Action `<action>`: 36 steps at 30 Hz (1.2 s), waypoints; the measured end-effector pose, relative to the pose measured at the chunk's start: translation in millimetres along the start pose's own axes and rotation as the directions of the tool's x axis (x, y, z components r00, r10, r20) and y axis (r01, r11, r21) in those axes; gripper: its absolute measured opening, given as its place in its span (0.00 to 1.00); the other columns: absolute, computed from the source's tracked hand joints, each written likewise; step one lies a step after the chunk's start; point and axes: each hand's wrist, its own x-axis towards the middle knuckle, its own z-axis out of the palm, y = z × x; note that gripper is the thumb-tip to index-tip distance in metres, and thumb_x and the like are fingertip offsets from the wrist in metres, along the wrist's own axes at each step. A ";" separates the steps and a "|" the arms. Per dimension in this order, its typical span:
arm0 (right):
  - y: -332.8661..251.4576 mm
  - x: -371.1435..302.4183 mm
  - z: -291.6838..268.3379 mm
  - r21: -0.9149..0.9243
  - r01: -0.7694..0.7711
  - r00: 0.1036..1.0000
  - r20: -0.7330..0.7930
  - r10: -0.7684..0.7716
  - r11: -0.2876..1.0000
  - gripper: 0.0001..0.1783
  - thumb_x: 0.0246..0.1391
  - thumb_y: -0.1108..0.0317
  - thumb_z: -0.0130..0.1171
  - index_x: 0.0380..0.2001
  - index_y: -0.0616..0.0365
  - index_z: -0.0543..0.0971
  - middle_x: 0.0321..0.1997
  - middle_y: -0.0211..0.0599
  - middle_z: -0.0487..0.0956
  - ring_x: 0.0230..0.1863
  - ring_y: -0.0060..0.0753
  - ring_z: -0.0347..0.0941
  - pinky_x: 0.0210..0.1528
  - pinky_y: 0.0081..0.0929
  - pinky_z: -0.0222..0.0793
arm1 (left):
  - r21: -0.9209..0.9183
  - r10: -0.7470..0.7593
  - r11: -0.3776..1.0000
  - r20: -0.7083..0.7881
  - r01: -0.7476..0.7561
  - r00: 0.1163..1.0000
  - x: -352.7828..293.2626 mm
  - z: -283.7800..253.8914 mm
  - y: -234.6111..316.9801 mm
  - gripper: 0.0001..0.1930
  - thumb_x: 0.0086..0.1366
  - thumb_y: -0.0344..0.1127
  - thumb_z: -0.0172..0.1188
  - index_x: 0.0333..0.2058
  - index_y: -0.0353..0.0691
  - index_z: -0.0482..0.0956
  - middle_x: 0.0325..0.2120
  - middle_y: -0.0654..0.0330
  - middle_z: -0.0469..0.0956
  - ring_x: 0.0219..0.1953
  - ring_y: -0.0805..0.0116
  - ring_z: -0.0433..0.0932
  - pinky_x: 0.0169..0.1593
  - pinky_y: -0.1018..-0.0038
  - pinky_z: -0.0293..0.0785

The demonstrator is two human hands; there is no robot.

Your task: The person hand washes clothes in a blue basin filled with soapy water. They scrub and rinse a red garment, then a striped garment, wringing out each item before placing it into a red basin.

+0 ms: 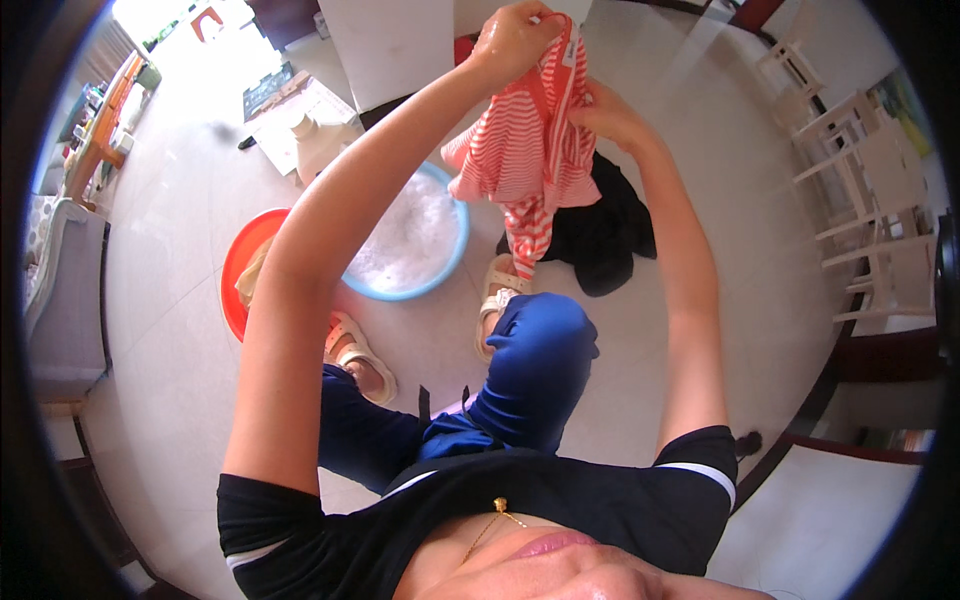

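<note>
Single head view, looking steeply down, close over floor [640, 380].

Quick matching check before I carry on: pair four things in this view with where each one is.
Things:
1. red-and-white striped cloth garment
2. light blue round plastic basin
3. orange-red round plastic basin
4. black cloth pile

Places:
A. on the floor, to the right of the striped garment
B. held up by the left hand and the right hand
C. at the far left, partly behind the left forearm
D. on the floor ahead of the feet, filled with suds

Pairs: 1-B, 2-D, 3-C, 4-A
</note>
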 end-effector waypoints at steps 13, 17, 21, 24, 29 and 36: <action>-10.5 2.4 -16.1 -0.667 -0.271 0.949 -0.305 0.078 0.694 0.15 0.44 0.55 0.55 0.33 0.48 0.83 0.33 0.44 0.81 0.38 0.48 0.77 0.39 0.41 0.72 | 0.615 0.133 0.752 0.209 -0.236 0.969 -13.3 -28.6 11.6 0.09 0.59 0.37 0.58 0.34 0.39 0.79 0.26 0.59 0.79 0.26 0.69 0.75 0.33 0.74 0.73; 16.3 -1.0 -29.6 -0.804 -0.284 0.957 -0.203 0.208 0.523 0.17 0.40 0.64 0.51 0.35 0.43 0.83 0.37 0.43 0.81 0.41 0.48 0.77 0.40 0.40 0.72 | 0.800 0.150 0.526 0.247 -0.288 0.957 -19.4 -48.7 -6.7 0.07 0.54 0.31 0.57 0.33 0.42 0.79 0.30 0.56 0.77 0.34 0.57 0.76 0.39 0.66 0.72; 49.0 -4.0 -51.2 -0.746 -0.283 0.955 -0.160 0.251 0.603 0.18 0.41 0.64 0.51 0.37 0.45 0.83 0.39 0.45 0.80 0.42 0.46 0.76 0.42 0.37 0.71 | 0.885 0.144 0.411 0.175 -0.220 0.974 -28.1 -65.5 -27.0 0.09 0.55 0.27 0.52 0.34 0.43 0.79 0.34 0.55 0.76 0.40 0.53 0.76 0.43 0.61 0.72; 49.7 -9.4 -68.5 -0.504 -0.298 0.953 -0.196 0.229 0.810 0.17 0.43 0.65 0.52 0.38 0.50 0.82 0.38 0.42 0.81 0.40 0.38 0.77 0.42 0.32 0.70 | 0.957 0.090 0.248 0.132 -0.151 0.987 -27.2 -100.0 -66.0 0.11 0.57 0.30 0.51 0.37 0.46 0.80 0.39 0.56 0.76 0.42 0.55 0.76 0.43 0.63 0.74; 43.3 -10.9 -78.1 0.031 -0.080 0.978 -0.190 0.084 0.996 0.15 0.52 0.62 0.56 0.39 0.60 0.80 0.34 0.32 0.81 0.37 0.22 0.74 0.39 0.20 0.68 | 0.698 -0.569 0.582 -0.017 0.417 0.822 -43.2 -115.2 -63.4 0.17 0.62 0.35 0.49 0.49 0.44 0.75 0.45 0.56 0.76 0.48 0.59 0.75 0.42 0.58 0.78; 14.4 -10.9 -61.5 0.177 -0.187 0.975 -0.085 0.204 0.966 0.29 0.56 0.42 0.53 0.36 0.62 0.79 0.36 0.35 0.80 0.34 0.22 0.76 0.34 0.21 0.71 | 0.010 -0.620 0.766 0.279 0.643 0.734 -42.0 -150.8 -79.6 0.25 0.61 0.40 0.50 0.54 0.33 0.66 0.43 0.51 0.76 0.41 0.62 0.78 0.45 0.64 0.79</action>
